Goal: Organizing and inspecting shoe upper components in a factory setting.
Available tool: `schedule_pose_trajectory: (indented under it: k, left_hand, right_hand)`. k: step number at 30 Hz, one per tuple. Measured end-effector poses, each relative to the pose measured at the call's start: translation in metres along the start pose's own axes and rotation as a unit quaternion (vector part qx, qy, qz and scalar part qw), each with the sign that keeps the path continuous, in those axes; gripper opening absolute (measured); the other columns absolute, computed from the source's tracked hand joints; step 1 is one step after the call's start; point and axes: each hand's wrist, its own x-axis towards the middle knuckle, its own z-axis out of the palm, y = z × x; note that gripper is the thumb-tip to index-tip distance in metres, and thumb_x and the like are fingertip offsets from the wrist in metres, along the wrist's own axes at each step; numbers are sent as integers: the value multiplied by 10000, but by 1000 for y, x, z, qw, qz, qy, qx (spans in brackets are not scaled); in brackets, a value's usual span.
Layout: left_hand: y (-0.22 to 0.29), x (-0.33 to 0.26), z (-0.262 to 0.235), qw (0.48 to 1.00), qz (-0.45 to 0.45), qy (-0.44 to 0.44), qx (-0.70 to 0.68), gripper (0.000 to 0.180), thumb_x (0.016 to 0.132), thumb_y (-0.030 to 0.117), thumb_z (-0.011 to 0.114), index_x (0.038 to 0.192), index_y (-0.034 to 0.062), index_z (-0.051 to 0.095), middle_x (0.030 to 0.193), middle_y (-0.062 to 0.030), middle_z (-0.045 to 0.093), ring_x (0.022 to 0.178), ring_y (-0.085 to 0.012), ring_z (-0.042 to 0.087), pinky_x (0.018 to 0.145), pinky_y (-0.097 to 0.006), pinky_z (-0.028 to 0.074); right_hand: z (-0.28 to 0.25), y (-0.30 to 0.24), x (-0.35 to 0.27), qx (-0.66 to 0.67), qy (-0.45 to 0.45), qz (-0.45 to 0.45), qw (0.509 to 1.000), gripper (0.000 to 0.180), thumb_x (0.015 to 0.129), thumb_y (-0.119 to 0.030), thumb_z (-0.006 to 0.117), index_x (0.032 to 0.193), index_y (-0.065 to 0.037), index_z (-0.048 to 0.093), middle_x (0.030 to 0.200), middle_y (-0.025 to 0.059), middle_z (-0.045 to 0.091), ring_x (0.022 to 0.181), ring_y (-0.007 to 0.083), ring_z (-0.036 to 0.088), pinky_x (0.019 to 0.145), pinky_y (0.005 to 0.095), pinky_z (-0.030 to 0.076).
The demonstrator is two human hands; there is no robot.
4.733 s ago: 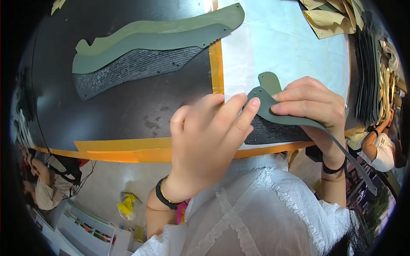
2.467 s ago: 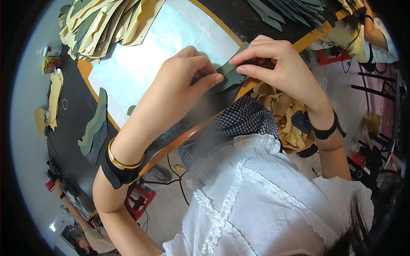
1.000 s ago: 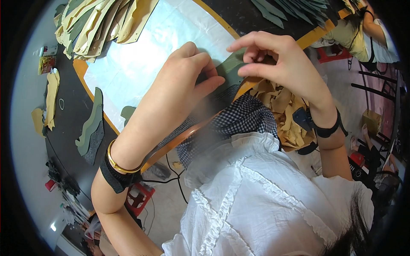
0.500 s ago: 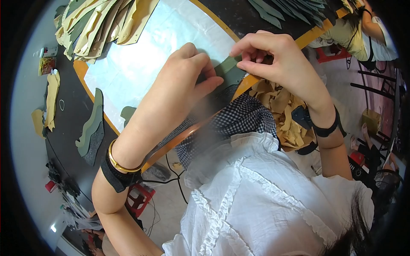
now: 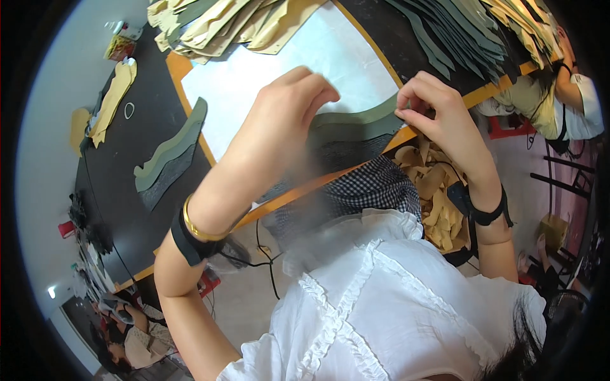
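Observation:
A long grey-green curved strip (image 5: 356, 118) lies on the white sheet (image 5: 254, 82) at the table's front edge, with a dark textured piece (image 5: 346, 149) just below it. My right hand (image 5: 438, 111) pinches the strip's right end between thumb and fingers. My left hand (image 5: 292, 105) presses down on the strip's left part, fingers bent. A gold bangle and a black band sit on my left wrist, a black band on my right.
A second green and dark piece pair (image 5: 168, 159) lies on the black tabletop (image 5: 121, 209) to the left. Stacks of tan pieces (image 5: 229, 22) and dark green pieces (image 5: 457, 35) lie at the back. Tan offcuts (image 5: 435, 190) fill a bin below. Other people sit at right (image 5: 572, 89) and lower left (image 5: 127, 330).
My hands have moved apart along the green strip, which is now stretched out flat on the table edge. My right hand has shifted right to its end.

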Motion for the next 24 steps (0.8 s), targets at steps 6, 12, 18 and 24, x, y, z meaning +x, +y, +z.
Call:
schedule_pose_trajectory:
  k: [6, 12, 18, 24]
  left_hand:
    - [6, -63, 34, 983, 6, 65, 169, 336, 842, 74, 671, 1169, 7, 636, 1116, -129, 586, 1040, -294, 556, 884, -388, 490]
    - [3, -71, 53, 971, 16, 118, 210, 443, 840, 128, 682, 1233, -53, 587, 1209, -164, 556, 1122, -313, 528, 958, -375, 473]
    - [5, -83, 36, 984, 9, 91, 155, 425, 898, 103, 607, 1292, -47, 552, 1309, -167, 543, 1225, -325, 509, 1022, -395, 441]
    - [-6, -112, 16, 989, -8, 50, 136, 407, 968, 155, 525, 1326, -37, 515, 1406, -168, 490, 1341, -322, 430, 1124, -428, 355]
  right_hand:
    - [11, -12, -7, -69, 73, -54, 993, 209, 809, 54, 629, 997, -32, 664, 888, 75, 586, 792, 215, 617, 701, 326, 501]
    - [51, -30, -3, -105, -32, -266, 958, 449, 820, 39, 581, 1265, -20, 585, 1253, 181, 604, 1188, 340, 568, 1033, 407, 446]
    - [56, -32, -4, -40, -77, -149, 985, 400, 929, -91, 558, 1323, -24, 546, 1268, 202, 595, 1214, 371, 540, 1055, 437, 419]
    - [42, -41, -3, 172, -8, -44, 984, 444, 860, 71, 548, 1293, -25, 575, 1315, 156, 602, 1237, 285, 569, 1015, 345, 446]
